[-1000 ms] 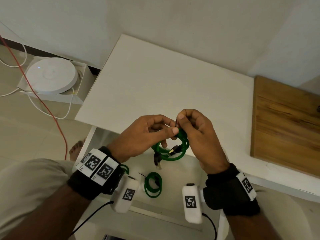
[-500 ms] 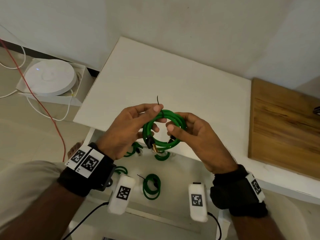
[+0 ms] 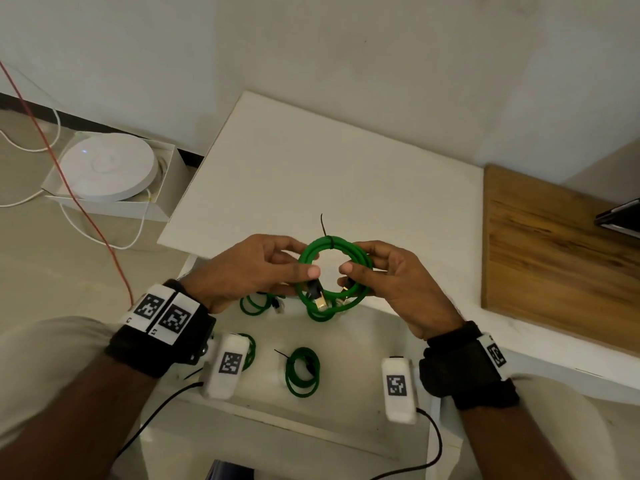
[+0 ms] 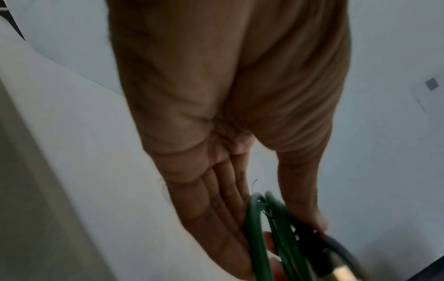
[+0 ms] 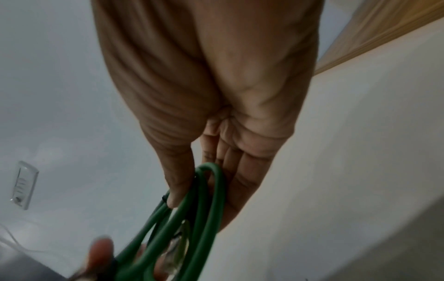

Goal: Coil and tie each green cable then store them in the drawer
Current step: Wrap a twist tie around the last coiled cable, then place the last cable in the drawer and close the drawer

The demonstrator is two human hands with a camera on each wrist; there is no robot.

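Observation:
A green cable coil point(image 3: 360, 292) hangs between both hands over the table's front edge. A black tie point(image 3: 330, 241) binds its far side, with the tail sticking up. My left hand point(image 3: 304, 259) pinches the coil's left side between thumb and fingers. On the opposite side my right hand point(image 3: 356, 261) pinches it the same way. Two plugs hang inside the loop near its lower edge. The left wrist view shows the coil point(image 4: 257, 228) against nearly straight fingers point(image 4: 230, 205). In the right wrist view the coil point(image 5: 212, 190) lies between thumb and fingers. Below, the open white drawer point(image 3: 349, 355) holds several tied green coils point(image 3: 301, 372).
The white table point(image 3: 329, 168) stretches behind the hands, and a wooden board point(image 3: 554, 254) lies on its right part. A dark object point(image 3: 620, 216) pokes in at the right edge. On the floor at left, a round white device point(image 3: 107, 164) sits in a box, crossed by a red wire point(image 3: 86, 220).
Both hands left the tie and moved apart to the coil's sides. The coil turned from hanging below the fingers to facing up, with the tie tail now pointing away.

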